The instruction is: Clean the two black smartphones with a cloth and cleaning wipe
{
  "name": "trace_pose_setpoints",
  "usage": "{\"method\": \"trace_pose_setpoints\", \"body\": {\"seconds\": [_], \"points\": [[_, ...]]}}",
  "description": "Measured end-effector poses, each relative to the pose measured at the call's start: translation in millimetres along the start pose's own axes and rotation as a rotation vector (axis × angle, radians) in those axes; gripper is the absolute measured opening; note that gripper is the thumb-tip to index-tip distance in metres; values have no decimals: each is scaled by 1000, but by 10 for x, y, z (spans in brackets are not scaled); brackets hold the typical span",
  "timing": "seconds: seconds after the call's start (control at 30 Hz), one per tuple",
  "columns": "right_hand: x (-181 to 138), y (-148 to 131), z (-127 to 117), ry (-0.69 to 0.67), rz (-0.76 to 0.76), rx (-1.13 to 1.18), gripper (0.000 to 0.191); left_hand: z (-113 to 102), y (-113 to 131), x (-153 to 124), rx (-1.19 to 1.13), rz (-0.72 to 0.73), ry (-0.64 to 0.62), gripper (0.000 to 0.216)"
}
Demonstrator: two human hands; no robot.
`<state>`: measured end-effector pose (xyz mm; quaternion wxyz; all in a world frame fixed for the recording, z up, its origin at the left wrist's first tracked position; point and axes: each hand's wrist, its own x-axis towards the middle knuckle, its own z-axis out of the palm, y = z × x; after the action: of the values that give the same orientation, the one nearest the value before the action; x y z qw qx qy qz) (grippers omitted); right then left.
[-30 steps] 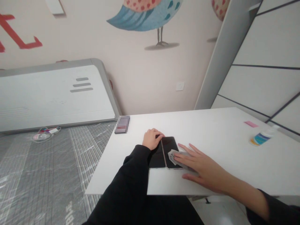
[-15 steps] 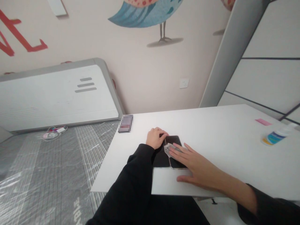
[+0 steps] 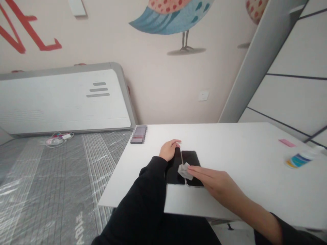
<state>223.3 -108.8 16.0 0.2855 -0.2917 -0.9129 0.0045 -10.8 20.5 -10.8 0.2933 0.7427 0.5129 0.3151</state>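
Two dark phones lie side by side on the white table (image 3: 230,149), a left phone (image 3: 175,172) and a right phone (image 3: 191,160). My left hand (image 3: 169,149) rests on the top of the left phone, fingers curled over its upper edge. My right hand (image 3: 217,183) lies flat, fingers stretched and held together, pressing a small grey cloth (image 3: 184,171) onto the seam between the two screens.
A blurred dark device (image 3: 138,134) sits at the table's far left corner. A pink slip (image 3: 287,143) and a small bottle with a blue label (image 3: 300,158) lie at the right. A white panel (image 3: 61,102) leans on the wall; cables (image 3: 57,139) lie on the floor.
My right hand slid the cloth from the right phone's screen leftward and up, then back down toward the seam. My left hand stayed on the left phone. The camera shifted slightly.
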Motion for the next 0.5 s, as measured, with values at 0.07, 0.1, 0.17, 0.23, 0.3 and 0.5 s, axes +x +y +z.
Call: {"method": "trace_pose_setpoints", "body": {"seconds": [0.07, 0.1, 0.17, 0.23, 0.3, 0.5], "points": [[186, -23, 77, -31, -24, -15, 55, -74, -65, 17, -56, 1, -16, 43], [273, -44, 128, -72, -51, -15, 53, -122, -92, 19, -83, 9, -35, 41], [428, -88, 232, -189, -108, -2, 51, -219, -135, 12, -140, 33, -92, 39], [566, -94, 311, -298, -132, -6, 52, -294, -166, 0, -198, 57, -151, 36], [701, -27, 348, -354, -61, -57, 52, -334, -191, -2, -251, 71, -195, 33], [948, 194, 364, -348, 130, -158, 52, -338, -260, 43, -370, 74, -244, 33]]}}
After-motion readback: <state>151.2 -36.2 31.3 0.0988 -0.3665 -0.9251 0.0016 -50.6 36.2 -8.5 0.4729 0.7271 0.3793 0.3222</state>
